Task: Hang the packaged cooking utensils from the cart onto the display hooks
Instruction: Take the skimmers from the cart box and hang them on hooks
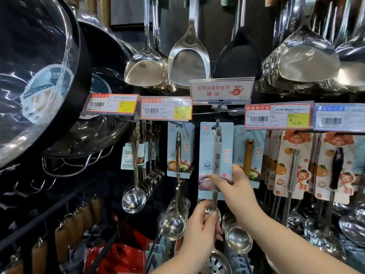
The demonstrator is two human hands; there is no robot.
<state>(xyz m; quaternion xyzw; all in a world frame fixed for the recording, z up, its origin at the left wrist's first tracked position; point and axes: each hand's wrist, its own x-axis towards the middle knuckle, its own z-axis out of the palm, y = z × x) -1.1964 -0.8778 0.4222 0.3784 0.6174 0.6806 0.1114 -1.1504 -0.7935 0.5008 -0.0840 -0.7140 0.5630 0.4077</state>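
A slotted metal skimmer on a pale blue backing card (215, 155) is held up against the display. The card's hanging hole sits at the tip of a display hook (217, 123), just under a white sign. My right hand (233, 186) pinches the card's lower part. My left hand (201, 228) grips the skimmer's thin metal shaft below the card. The perforated bowl (216, 264) hangs at the bottom edge of the view. More blue-carded utensils (158, 256) lie low down, where the cart seems to be.
Carded ladles hang on hooks to the left (178, 153) and right (249, 155) of the held card. Orange-printed cards (292, 165) fill the right side. Large steel spatulas (188, 62) hang above. Wrapped black pans (43, 80) jut out at the left. Price tags (166, 108) line the rail.
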